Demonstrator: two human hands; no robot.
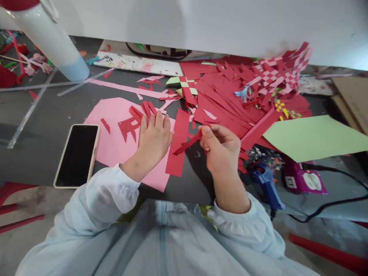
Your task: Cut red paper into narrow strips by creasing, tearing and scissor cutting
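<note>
My left hand [153, 140] lies flat, fingers stretched out, over cut red paper pieces [148, 109] on a pink paper sheet [109, 153]. Next to it on that sheet is a red paper cutout [126, 126] with pointed ends. Between the thumb and fingers of my right hand [220, 147] is pinched a narrow red paper strip [188, 145], hanging down to the left. Its free end overlaps a wide red paper strip [175, 161] lying between my hands. A smaller red scrap [105, 125] rests at the left of the pink sheet.
A phone [77, 157] lies at the left, below a white and blue bottle [54, 42]. Red sheets and woven checkered paper [270, 73] pile up at the back right. Nearer are a green sheet [316, 138], a blue glue gun [267, 186] and a purple box [303, 178] with a black cable.
</note>
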